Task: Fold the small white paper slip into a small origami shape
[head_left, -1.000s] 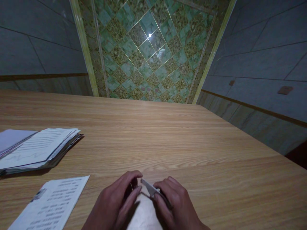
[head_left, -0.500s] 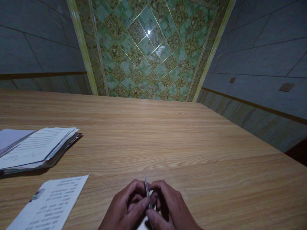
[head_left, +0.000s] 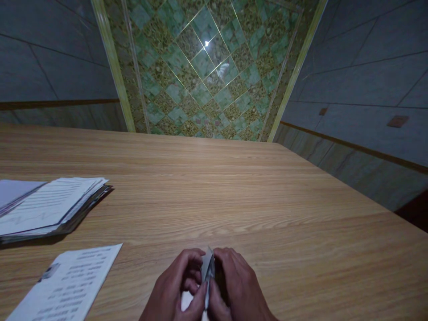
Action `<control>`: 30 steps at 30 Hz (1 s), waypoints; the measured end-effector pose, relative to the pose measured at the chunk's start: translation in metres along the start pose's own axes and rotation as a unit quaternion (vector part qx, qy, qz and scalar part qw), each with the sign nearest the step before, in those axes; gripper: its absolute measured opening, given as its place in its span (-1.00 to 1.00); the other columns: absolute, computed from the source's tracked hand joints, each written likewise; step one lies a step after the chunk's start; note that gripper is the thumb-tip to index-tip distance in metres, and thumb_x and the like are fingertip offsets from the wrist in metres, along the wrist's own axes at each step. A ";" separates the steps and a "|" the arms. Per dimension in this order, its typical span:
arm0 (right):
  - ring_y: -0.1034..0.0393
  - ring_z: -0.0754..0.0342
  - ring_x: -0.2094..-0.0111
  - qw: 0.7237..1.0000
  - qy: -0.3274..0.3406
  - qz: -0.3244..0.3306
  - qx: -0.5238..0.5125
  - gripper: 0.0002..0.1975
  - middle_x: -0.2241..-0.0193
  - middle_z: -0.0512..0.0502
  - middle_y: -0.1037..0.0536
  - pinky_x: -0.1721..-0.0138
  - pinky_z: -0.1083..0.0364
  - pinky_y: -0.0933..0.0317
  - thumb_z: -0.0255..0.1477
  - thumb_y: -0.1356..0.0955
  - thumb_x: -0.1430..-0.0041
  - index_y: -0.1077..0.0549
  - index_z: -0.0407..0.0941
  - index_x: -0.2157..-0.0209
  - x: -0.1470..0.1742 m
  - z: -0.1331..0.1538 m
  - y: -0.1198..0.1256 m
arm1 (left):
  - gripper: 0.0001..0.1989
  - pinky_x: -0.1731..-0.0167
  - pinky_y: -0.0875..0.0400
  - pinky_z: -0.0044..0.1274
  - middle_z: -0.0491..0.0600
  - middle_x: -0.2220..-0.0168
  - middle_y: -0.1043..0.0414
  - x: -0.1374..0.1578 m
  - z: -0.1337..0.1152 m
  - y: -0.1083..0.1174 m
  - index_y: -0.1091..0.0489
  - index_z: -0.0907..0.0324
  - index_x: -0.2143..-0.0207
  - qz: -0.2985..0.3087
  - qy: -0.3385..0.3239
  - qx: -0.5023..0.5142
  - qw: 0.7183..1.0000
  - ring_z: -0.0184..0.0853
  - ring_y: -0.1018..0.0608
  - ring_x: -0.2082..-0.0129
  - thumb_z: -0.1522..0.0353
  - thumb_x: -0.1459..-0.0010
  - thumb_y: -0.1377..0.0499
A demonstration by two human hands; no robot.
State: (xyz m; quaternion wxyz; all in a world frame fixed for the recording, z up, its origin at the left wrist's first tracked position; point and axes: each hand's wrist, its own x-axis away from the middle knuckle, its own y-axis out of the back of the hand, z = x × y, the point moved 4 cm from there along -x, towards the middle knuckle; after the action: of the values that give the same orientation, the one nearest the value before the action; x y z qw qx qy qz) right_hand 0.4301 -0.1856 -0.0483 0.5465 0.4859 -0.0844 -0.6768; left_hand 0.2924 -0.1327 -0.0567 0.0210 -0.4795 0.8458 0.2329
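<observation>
Close to the table's front edge, my left hand (head_left: 177,285) and my right hand (head_left: 239,283) meet with curled fingers and thumbs side by side. Between them they pinch a small, thin folded paper (head_left: 207,266), greyish white, held upright with its pointed end away from me. Its lower part is partly hidden by my thumbs. A white patch (head_left: 186,300) shows under my left hand; whether it belongs to the same paper I cannot tell.
On the wooden table (head_left: 214,187), a printed sheet (head_left: 72,283) lies left of my hands. Farther left is a stack of papers (head_left: 50,205). A green tiled wall (head_left: 200,89) stands beyond the far edge, and the table's right edge runs diagonally near another wall.
The folded paper was seen nearly edge-on and now shows more of its faces, with layers slightly parted. My fingers have shifted along it, and my thumbs now lie side by side.
</observation>
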 end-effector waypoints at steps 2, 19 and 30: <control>-0.53 -0.01 0.34 1.000 -0.025 0.008 -0.007 -0.58 0.30 -0.09 -0.59 0.32 0.10 -0.39 -0.62 -0.30 -0.05 -0.34 -0.09 0.02 0.001 -0.002 -0.004 | -0.71 0.39 -0.60 -0.58 -0.08 0.26 -0.60 0.002 -0.005 0.001 -0.35 0.02 0.09 -0.033 -0.055 -0.067 0.996 -0.30 -0.67 0.35 0.45 -0.12 -0.17; -0.59 -0.03 0.30 0.999 -0.031 0.015 -0.008 -0.59 0.24 -0.13 -0.66 0.33 0.11 -0.41 -0.63 -0.23 -0.13 -0.31 -0.08 -0.01 0.000 0.004 -0.010 | -0.53 0.36 -0.60 -0.61 -0.14 0.26 -0.61 0.006 -0.002 0.002 -0.23 -0.04 -0.10 -0.087 -0.111 -0.128 0.982 -0.32 -0.69 0.36 0.49 -0.16 -0.08; -0.56 -0.03 0.32 1.000 -0.005 0.024 -0.017 -0.66 0.29 -0.12 -0.61 0.31 0.10 -0.41 -0.62 -0.23 -0.14 -0.36 -0.09 0.05 -0.002 0.008 -0.010 | -0.79 0.34 -0.50 -0.55 -0.11 0.32 -0.58 0.004 0.010 -0.002 -0.38 0.05 0.19 -0.044 0.003 0.024 0.999 -0.26 -0.61 0.37 0.42 -0.09 -0.12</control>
State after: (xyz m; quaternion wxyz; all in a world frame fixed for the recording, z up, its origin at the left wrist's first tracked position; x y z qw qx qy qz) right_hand 0.4172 -0.1837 -0.0501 0.5702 0.4708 -0.0868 -0.6676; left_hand 0.2896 -0.1326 -0.0678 0.0402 -0.5165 0.8291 0.2104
